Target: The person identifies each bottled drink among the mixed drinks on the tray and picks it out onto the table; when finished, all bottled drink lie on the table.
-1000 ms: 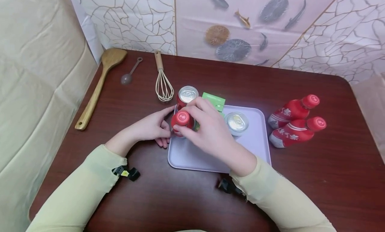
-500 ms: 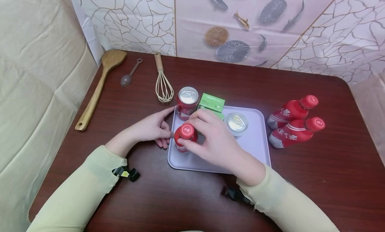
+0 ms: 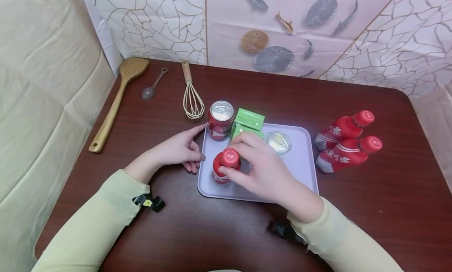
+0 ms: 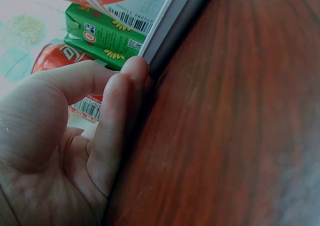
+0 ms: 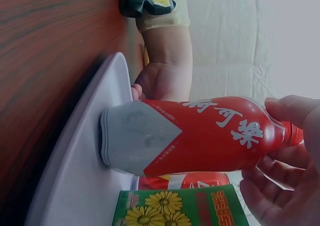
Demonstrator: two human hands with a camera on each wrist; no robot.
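Note:
My right hand point(image 3: 263, 168) holds a red cola bottle point(image 5: 200, 136) by its neck, just below the red cap. The bottle stands on the lilac tray point(image 3: 296, 174), near its front left part, with its base at the tray floor in the right wrist view. At the tray's left side my left hand point(image 3: 180, 148) grips the rim, thumb and fingertips at the edge. Behind the bottle, a red drink can point(image 3: 220, 125) stands in the tray's back left corner. Beside it are two green drink cartons point(image 3: 250, 119). A clear can point(image 3: 279, 142) with a pull-tab lid is right of them.
Two more red bottles point(image 3: 342, 156) stand right of the tray. A wooden spatula point(image 3: 118, 99), a grey measuring spoon point(image 3: 150, 91) and a whisk point(image 3: 192, 95) lie at the back left of the brown table point(image 3: 388, 209). A patterned sheet point(image 3: 282, 33) hangs behind.
My right hand has moved the bottle rightward and toward the front of the tray, away from the red can. The left hand has stayed at the tray's left rim.

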